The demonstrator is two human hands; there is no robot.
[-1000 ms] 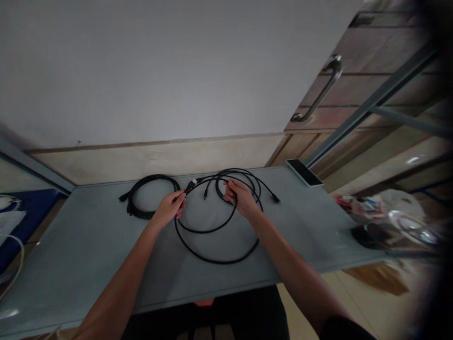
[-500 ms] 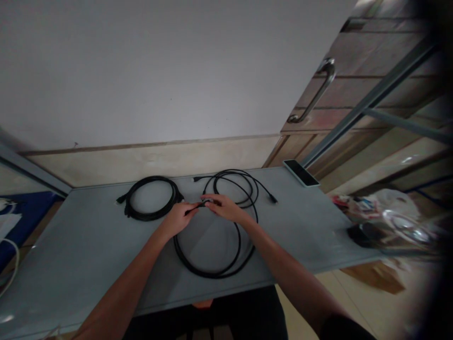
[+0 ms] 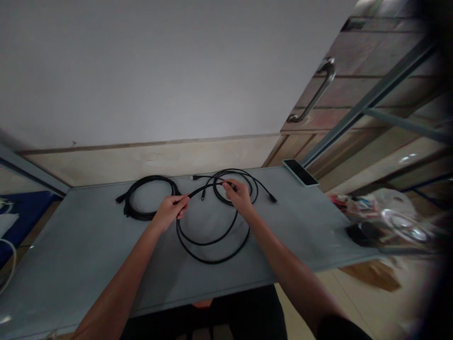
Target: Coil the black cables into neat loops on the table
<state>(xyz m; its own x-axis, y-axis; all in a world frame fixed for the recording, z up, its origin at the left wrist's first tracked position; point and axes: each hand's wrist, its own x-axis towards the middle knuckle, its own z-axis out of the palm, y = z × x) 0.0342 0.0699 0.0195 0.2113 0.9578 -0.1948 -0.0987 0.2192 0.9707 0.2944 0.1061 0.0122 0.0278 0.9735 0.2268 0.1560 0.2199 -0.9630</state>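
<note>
Between my two hands runs a stretch of black cable [image 3: 200,190]. My left hand [image 3: 171,211] is closed on it beside the coil at the left. My right hand [image 3: 238,192] pinches it over the cable loops at the back. Large loose loops of the same black cable hang or lie below the hands. A coiled black cable [image 3: 144,216] rests on the grey table [image 3: 88,255], its plug end pointing left. Behind my right hand lies another looped black cable [image 3: 255,179], with one connector [image 3: 272,198] to the right.
A phone [image 3: 300,173] lies at the table's back right corner. Behind the table stands a pale wall, with a metal door handle [image 3: 320,92] at the right. Blurred plastic items and a dark object [image 3: 361,233] are by the right edge. Something blue lies at the left.
My hands have moved apart, the left to the left and the right to the right and slightly up. The cable between them is now drawn out, and its loops below are smaller.
</note>
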